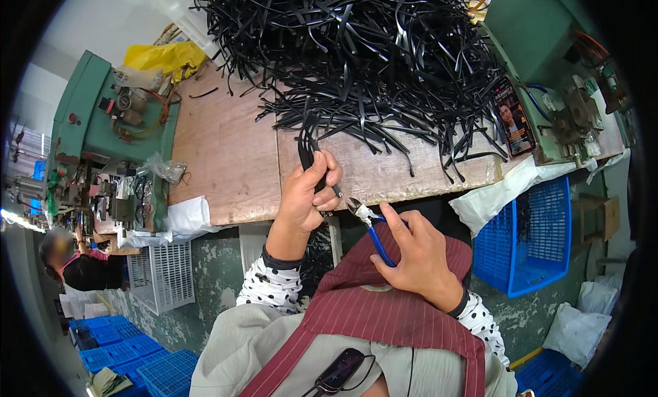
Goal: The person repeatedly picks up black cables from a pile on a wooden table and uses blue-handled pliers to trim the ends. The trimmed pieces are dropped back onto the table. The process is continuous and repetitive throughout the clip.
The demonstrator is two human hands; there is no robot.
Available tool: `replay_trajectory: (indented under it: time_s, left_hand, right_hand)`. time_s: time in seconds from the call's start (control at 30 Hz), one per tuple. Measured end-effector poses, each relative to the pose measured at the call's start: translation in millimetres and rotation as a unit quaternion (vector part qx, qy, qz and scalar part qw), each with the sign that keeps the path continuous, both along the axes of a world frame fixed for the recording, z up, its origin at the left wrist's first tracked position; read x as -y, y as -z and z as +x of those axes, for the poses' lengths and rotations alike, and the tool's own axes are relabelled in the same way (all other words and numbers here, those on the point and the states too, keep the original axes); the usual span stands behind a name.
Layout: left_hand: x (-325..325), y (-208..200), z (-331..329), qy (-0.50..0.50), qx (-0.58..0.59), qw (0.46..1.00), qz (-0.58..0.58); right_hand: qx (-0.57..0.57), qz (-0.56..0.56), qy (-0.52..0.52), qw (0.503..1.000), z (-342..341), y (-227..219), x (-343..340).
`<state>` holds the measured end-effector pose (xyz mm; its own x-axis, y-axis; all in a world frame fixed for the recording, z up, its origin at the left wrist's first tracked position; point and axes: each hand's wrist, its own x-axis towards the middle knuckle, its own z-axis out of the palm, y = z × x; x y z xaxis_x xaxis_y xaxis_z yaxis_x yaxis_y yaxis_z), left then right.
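My left hand (307, 188) is closed round a small bunch of black eyeglass temples (308, 147), their curved ends sticking up above the fist and short ends showing below it. In my right hand (421, 253) is a pair of side cutters (375, 241) with blue handles. The cutters' jaws point up and left, a short way from the lower ends of the bunch and apart from them. Beyond both hands, a large heap of black eyeglass temples (370, 61) covers the back of the wooden table (226, 150). One loose temple (203, 92) lies on the left.
Green machines (86, 116) flank the table, another machine (541, 47) being on the right. A blue crate (524, 239) stands below right, a white crate (164, 277) below left. White bags (577, 334) lie at lower right. A person (86, 263) sits at far left.
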<state>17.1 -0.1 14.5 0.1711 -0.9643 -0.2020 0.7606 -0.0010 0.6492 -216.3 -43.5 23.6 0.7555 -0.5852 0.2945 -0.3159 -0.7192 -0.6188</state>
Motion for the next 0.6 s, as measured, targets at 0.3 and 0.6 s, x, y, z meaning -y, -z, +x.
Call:
replay_trajectory:
  time_s: [0.3, 0.6]
  left_hand:
    - [1, -4, -6, 0.069, -0.006, 0.998, 0.001]
    - [-1, 2, -13, 0.001, 0.003, 0.998, -0.056]
  right_hand:
    - [-0.017, -0.045, -0.010, 0.999, 0, -2, 1]
    - [-0.030, -0.016, -0.025, 0.999, -1, -7, 0]
